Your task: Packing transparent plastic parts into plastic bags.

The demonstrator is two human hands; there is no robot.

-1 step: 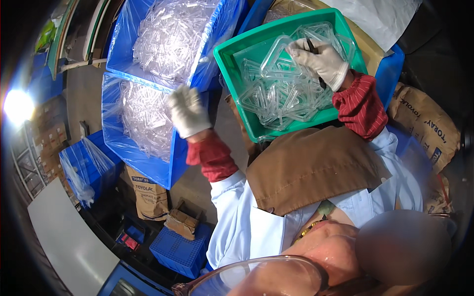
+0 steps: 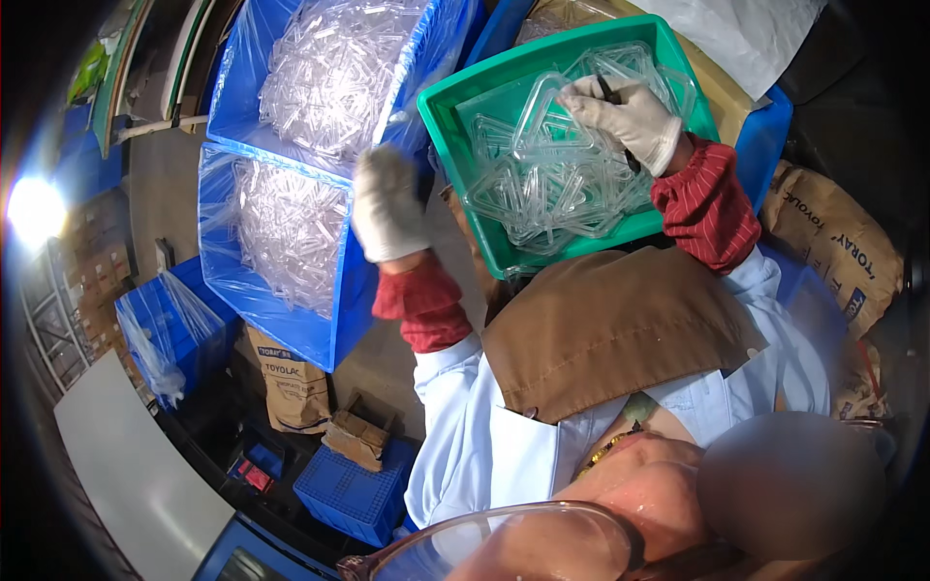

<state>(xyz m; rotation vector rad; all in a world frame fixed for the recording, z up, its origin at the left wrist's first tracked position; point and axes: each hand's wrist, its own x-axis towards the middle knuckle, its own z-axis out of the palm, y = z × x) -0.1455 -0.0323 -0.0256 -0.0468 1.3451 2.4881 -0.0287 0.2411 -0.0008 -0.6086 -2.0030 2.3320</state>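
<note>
My right hand, in a white glove, is closed around a dark slender tool whose ends show on both sides of the fist; its kind is unclear. At the fingertips rests a clear plastic triangular frame; whether it is gripped too, I cannot tell. Below lies a green bin with several more clear triangular frames. My left hand, also white-gloved, hovers by the right rim of the lower blue bin. Motion smears its fingers, and nothing can be made out in them. Small clear plastic pieces fill that bin.
Beyond it stands another film-lined blue bin full of clear pieces. Brown paper sacks stand below left and at the right. A blue crate bears a torn carton. White sheeting lies at the far right.
My left hand has moved right and slightly away from me, off the pieces in the lower blue bin, and its fingers look more gathered. My right hand stays in place over the green bin.
</note>
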